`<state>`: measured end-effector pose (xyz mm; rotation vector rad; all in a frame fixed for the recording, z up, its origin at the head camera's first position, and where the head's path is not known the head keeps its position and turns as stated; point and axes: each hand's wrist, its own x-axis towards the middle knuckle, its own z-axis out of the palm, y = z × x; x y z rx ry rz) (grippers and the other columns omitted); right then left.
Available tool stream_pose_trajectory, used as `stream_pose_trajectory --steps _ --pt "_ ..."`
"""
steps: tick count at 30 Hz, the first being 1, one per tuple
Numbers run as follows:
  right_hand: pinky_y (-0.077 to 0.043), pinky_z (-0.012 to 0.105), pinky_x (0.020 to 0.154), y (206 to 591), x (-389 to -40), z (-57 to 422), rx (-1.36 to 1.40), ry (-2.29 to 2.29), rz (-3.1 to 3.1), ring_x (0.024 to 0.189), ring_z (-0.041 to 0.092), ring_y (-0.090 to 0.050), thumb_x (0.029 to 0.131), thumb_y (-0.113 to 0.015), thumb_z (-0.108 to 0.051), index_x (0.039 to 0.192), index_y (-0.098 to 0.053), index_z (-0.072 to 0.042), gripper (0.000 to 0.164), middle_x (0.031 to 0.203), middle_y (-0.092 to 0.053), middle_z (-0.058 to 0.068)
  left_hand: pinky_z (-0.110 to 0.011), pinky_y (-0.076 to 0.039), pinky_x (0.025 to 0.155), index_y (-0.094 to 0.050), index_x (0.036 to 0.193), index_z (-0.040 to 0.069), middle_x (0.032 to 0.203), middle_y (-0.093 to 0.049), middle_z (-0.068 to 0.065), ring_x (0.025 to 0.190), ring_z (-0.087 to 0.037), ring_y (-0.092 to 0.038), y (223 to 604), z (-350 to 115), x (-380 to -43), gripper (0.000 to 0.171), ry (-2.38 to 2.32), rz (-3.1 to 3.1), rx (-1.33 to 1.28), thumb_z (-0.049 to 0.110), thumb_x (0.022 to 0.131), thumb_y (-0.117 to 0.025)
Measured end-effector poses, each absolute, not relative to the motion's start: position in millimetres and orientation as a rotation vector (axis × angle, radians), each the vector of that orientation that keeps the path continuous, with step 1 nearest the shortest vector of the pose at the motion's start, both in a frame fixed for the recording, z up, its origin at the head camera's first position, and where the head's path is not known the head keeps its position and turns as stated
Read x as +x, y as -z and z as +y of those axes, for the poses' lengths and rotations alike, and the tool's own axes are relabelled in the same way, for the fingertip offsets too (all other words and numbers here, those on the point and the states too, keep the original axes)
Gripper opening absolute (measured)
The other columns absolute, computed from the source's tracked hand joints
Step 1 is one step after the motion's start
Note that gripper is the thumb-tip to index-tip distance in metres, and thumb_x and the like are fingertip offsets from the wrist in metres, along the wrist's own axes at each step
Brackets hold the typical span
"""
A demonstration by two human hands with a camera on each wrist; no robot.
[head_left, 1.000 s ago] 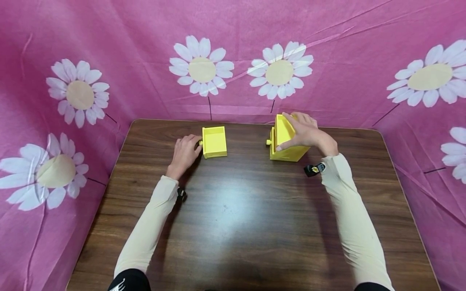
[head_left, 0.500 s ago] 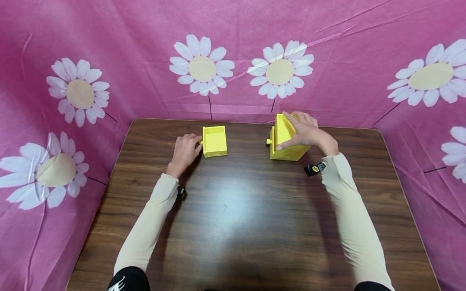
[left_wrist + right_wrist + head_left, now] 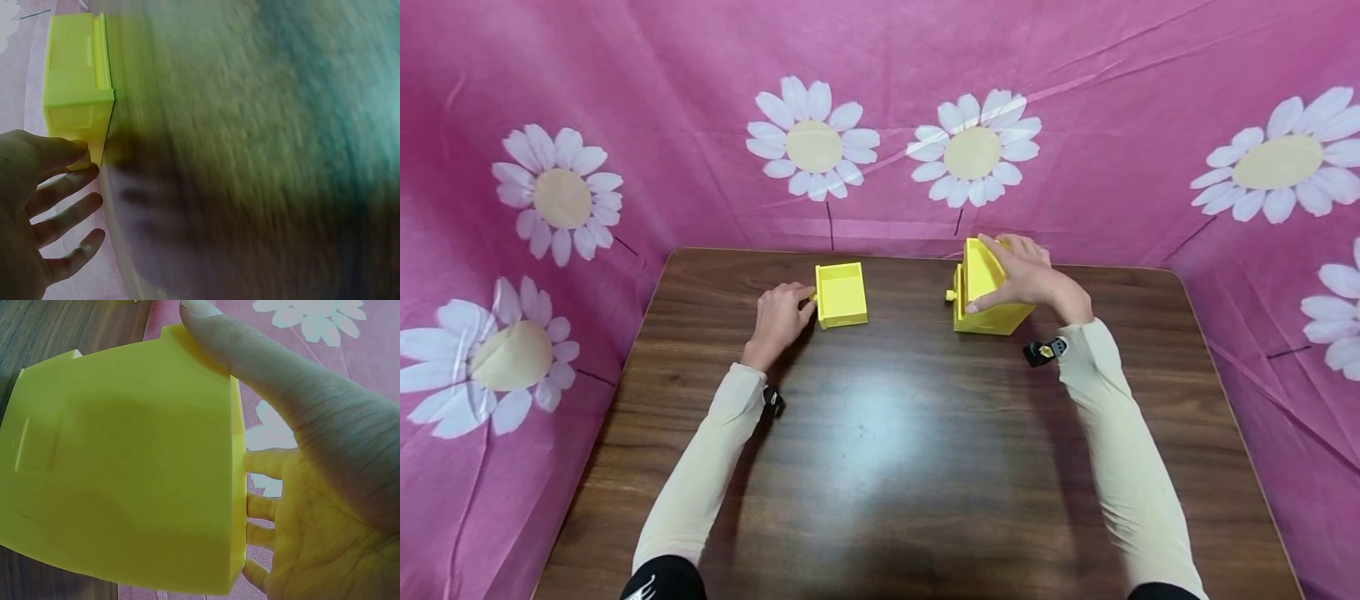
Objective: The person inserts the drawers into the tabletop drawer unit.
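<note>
Head view shows me the left hand (image 3: 779, 321) pinching a drawer (image 3: 841, 297) by its knob (image 3: 80, 164), right hand (image 3: 1030, 278) gripping the cabinet (image 3: 998, 320), seemingly for steadiness.

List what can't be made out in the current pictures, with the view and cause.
Head view: most of the drawer knob, covered by the left hand's fingers.
Head view: part of the yellow cabinet, behind the right hand.
Left wrist view: the table's grain, blurred.
Right wrist view: the rest of the right hand, cut off by the right edge.
</note>
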<state>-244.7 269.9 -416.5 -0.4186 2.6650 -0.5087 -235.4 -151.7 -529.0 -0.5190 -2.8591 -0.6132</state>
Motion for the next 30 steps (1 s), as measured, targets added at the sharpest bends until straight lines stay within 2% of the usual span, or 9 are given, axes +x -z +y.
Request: stream_pose_trajectory --steps 5,12,25,30 --pt "-0.011 0.073 0.119 416.7 -245.6 269.0 -0.407 0.496 2.668 0.153 0.053 -0.011 0.071 -0.087 -0.065 0.168 -0.013 -0.009 0.134 0.165 -0.016 0.031 -0.059 -0.055 0.084 -0.079 0.118 0.003 0.114 -0.078 -0.016 0.105 -0.039 -0.071 530.4 -150.4 -235.3 0.025 0.638 -2.846 -0.506 0.015 0.097 -0.073" --pt "-0.01 0.074 0.119 415.4 -243.9 266.9 -0.393 0.506 2.659 0.154 0.052 -0.011 0.071 -0.088 -0.062 0.168 -0.014 -0.009 0.133 0.165 -0.016 0.031 -0.057 -0.05 0.098 -0.078 0.118 0.001 0.111 -0.078 -0.017 0.107 -0.036 -0.07 531.6 -147.7 -234.9 0.025 0.661 -2.786 -0.538 0.013 0.096 -0.073" --pt "-0.01 0.073 0.119 416.1 -243.8 268.0 -0.397 0.53 2.659 0.153 0.051 -0.011 0.073 -0.088 -0.06 0.168 -0.013 -0.009 0.131 0.165 -0.017 0.03 -0.057 -0.046 0.101 -0.079 0.117 0.002 0.111 -0.078 -0.016 0.111 -0.036 -0.069 529.5 -137.3 -236.4 0.024 0.697 -2.728 -0.577 0.013 0.096 -0.074" --pt "-0.009 0.074 0.119 418.7 -245.5 270.1 -0.397 0.527 2.659 0.154 0.05 -0.01 0.071 -0.088 -0.064 0.168 -0.013 -0.01 0.134 0.166 -0.017 0.028 -0.056 -0.045 0.102 -0.079 0.116 0.002 0.11 -0.078 -0.015 0.111 -0.035 -0.069 528.0 -133.3 -236.3 0.024 0.696 -2.731 -0.57 0.013 0.096 -0.074"
